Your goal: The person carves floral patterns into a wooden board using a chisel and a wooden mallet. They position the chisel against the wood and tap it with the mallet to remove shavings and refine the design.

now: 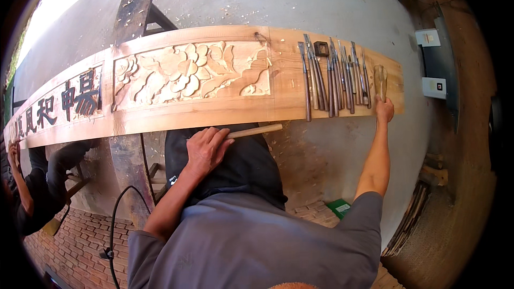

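Carved pale board (284, 85) spanning a dark plank (131, 13) above a grey floor (326, 0) strewn with wood chips (230, 8). My left hand (206, 147) grasps a wooden rod (257, 131) just off the near edge; my right (384, 108) grips a paddle-shaped wooden tool (380, 79) beside the chisels (307, 93), far right. Lettering: large dark characters (85, 99), at left.
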### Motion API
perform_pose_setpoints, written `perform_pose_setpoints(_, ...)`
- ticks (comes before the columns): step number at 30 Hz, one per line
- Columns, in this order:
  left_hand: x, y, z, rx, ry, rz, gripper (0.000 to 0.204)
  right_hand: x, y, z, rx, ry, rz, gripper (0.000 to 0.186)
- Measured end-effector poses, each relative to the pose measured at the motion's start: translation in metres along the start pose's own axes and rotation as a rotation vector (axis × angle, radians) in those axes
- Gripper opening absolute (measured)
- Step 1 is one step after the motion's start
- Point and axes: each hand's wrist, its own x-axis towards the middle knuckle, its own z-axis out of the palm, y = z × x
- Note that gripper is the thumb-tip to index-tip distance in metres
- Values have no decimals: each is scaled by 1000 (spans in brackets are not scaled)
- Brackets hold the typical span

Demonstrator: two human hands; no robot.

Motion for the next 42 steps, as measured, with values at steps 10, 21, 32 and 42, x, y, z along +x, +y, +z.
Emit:
perform_pose_setpoints(10, 16, 14, 1, -3, 36, 122, 36, -133, -82, -30, 752, 35, -279, 42)
perform_pose_setpoints(21, 39, 17, 10, -38, -46, 375, 38, -406, -149, -99, 1540, -890, -112, 66)
perform_pose_setpoints(32, 67, -14, 30, 11, -68, 580, 37, -396, -148, -109, 1224, -999, -137, 32)
perform_pose_setpoints(42, 97, -25, 49, -4, -117, 680, 28, -384, -152, -92, 1194, -1028, 54, 36)
